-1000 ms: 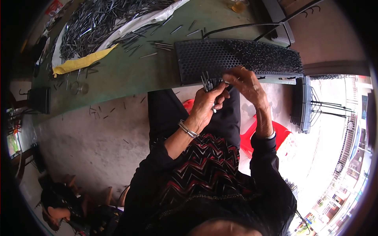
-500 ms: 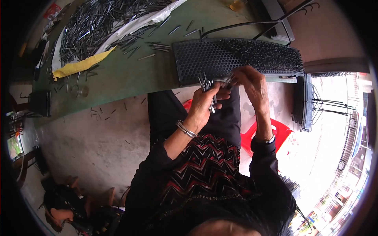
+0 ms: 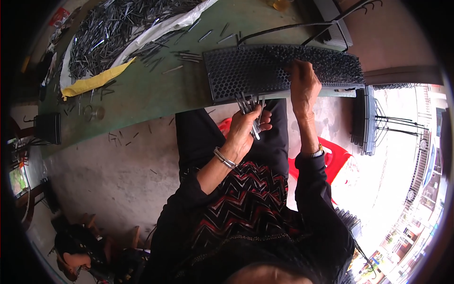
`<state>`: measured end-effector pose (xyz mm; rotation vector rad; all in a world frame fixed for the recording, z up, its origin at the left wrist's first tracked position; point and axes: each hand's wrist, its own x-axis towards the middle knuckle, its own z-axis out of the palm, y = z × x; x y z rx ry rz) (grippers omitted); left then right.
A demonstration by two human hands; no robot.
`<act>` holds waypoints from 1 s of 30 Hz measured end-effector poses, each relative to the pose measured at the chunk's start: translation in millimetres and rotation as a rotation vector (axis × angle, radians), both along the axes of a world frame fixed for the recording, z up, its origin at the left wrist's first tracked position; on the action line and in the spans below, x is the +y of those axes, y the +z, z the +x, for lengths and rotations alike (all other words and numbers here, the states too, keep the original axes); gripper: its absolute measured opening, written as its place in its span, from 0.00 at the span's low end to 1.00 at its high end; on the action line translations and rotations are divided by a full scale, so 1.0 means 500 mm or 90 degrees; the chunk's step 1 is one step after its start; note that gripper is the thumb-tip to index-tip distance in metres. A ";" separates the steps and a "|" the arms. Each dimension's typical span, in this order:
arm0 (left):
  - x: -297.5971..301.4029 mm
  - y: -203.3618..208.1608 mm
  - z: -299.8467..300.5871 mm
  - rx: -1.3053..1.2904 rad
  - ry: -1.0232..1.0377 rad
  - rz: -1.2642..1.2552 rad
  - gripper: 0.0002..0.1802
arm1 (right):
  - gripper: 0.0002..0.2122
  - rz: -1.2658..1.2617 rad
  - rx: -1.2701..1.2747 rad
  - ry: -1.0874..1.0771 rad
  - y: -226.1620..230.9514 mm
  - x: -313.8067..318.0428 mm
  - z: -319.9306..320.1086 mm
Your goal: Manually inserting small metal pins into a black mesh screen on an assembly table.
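My left hand [image 3: 242, 130] is closed round a bunch of thin dark metal rods [image 3: 246, 106], which stick out above and below the fingers. It hovers over my lap, just short of the near edge of a long black perforated tray [image 3: 229, 75]. Round holes show bare on the tray's left part, while upright rods [image 3: 338, 66] fill its right part. My right hand [image 3: 305, 90] reaches over the tray where holes and rods meet, fingers pinched together and pointing down. Whatever its fingertips hold is hidden.
Across the green table [image 3: 156, 92], a big heap of loose rods [image 3: 109, 38] lies on a white and yellow sack [image 3: 101, 80]. A glass [image 3: 97, 112] stands at left. Below right is a red plastic stool [image 3: 331, 161]; stacked black trays [image 3: 365, 120] stand beyond. Another person [image 3: 78, 246] is at lower left.
My right hand has moved from beside my left hand up and forward onto the tray. My left hand stays nearly in place, still gripping the rods.
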<state>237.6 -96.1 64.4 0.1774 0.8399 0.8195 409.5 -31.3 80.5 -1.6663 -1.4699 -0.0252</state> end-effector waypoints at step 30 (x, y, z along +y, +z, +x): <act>-0.007 0.029 0.002 0.004 -0.032 0.095 0.11 | 0.10 -0.402 0.246 0.360 0.067 -0.096 -0.018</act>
